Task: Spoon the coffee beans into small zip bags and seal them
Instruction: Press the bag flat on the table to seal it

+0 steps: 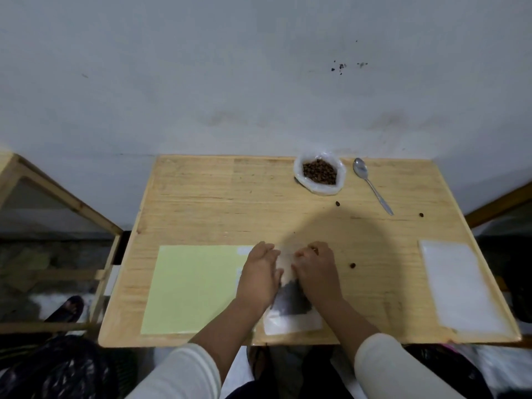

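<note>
Hands work together at the near middle of the table (pixel 201 203). The left hand (pixel 260 272) lies flat, fingers straight, pressing on the left part of a small zip bag (pixel 290 312). The right hand (pixel 315 269) has its fingers curled at the bag's far edge, and it seems to pinch that edge, though the fingertips are too blurred to be sure. The bag lies flat between and under both hands, a dark heap of beans showing through it toward the wrists, its clear bottom strip nearest the body. Left of the left hand, and partly under it, lies a pale green sheet (pixel 193 286). Well right of the right hand, by the table's right edge, is a stack of clear empty bags (pixel 457 286). Far beyond the hands stands an open white bag of coffee beans (pixel 319 172), with a spoon (pixel 372 185) just to its right, bowl pointing away. A few loose beans (pixel 352 265) lie scattered on the wood beyond and right of the right hand.
</note>
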`<state>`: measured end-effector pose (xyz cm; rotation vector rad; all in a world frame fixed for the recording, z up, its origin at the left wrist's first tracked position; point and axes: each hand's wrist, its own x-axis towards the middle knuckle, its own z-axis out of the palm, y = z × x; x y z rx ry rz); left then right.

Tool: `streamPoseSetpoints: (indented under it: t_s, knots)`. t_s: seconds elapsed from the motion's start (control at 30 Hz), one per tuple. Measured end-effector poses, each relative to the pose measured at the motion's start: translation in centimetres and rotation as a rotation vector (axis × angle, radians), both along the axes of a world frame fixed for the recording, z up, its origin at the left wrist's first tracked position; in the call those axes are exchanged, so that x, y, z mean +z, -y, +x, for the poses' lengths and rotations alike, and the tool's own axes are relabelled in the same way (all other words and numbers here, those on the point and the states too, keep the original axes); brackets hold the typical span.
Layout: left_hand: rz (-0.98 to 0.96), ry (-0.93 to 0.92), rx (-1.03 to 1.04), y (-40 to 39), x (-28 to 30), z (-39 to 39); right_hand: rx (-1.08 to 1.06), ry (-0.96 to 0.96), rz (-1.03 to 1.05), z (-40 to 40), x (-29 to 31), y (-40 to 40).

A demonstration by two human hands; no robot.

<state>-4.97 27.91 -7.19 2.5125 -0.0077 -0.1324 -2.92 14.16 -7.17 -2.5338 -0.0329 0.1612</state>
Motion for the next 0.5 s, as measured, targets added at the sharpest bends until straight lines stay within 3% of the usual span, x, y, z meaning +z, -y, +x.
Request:
streamPoseSetpoints:
  t_s: [0.23, 0.37, 0.43, 0.5]
  knots:
    - [0.375, 0.139, -0.302, 0.4, -1.4, 0.0, 0.385, 0.086, -0.401, -2.0, -0.4, 0.0]
    - [0.337, 0.136, -0.248, 0.7, 0.2, 0.1, 0.503, 0.092, -0.426, -2.0, 0.8, 0.6]
    - [0.279, -0.002, -0.211, 0.9, 1.3, 0.5, 0.537, 0.14, -0.44, -1.7, 1.5, 1.0]
    - [0.372, -0.038, -0.217, 1.3, 1.6, 1.3, 0.53, 0.099, -0.461, -1.1, 2.2, 1.6]
